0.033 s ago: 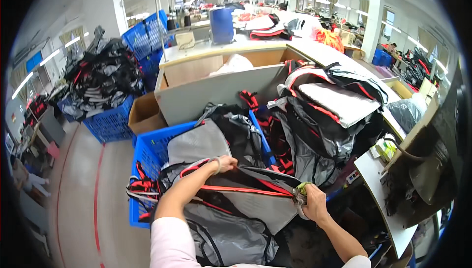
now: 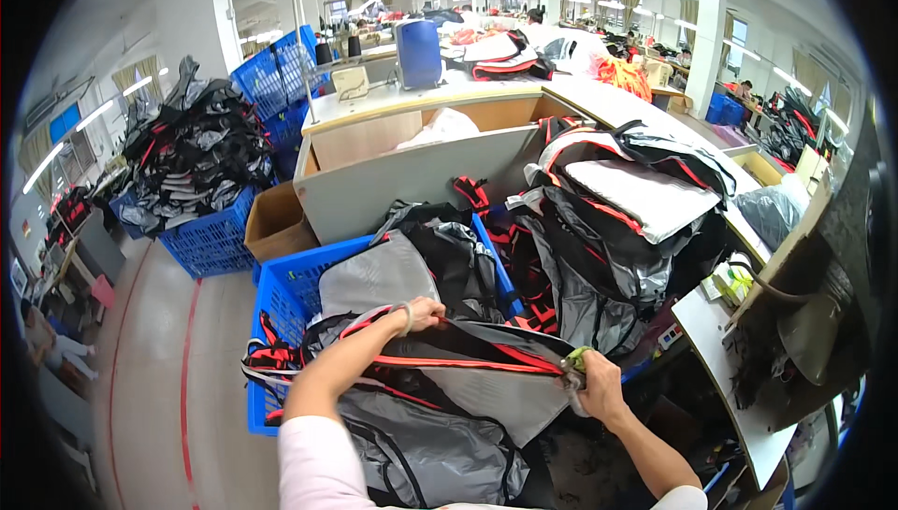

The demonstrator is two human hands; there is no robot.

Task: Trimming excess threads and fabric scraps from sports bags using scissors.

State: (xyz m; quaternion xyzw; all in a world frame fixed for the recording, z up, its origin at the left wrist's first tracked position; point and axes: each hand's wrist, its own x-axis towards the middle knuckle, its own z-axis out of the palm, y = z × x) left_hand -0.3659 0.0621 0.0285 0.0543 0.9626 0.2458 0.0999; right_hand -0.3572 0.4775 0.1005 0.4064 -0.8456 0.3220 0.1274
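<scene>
A grey and black sewn bag piece (image 2: 505, 388) with red-orange piping stretches between my two hands. My left hand (image 2: 426, 314), a pale band at its wrist, is closed on the upper edge of the piece. At the right end, my right hand (image 2: 601, 387) is closed around the corner, with a small yellow-green and metallic item (image 2: 572, 362) by the fingers; its kind is unclear. Beneath lies another silver-grey bag piece (image 2: 435, 449) with black trim. Behind the left hand, a grey panel (image 2: 379, 274) rests in a blue plastic crate (image 2: 271, 281).
More bag pieces (image 2: 645, 197) are heaped at the right against a wooden-topped workbench (image 2: 412, 100). A cardboard box (image 2: 278, 218) stands left of the bench. An overfull blue crate (image 2: 210, 239) is farther left. A white board (image 2: 725, 360) juts in at the right.
My left hand has shifted slightly left, still on the bag piece. The right hand keeps its hold, and the view has tilted a little.
</scene>
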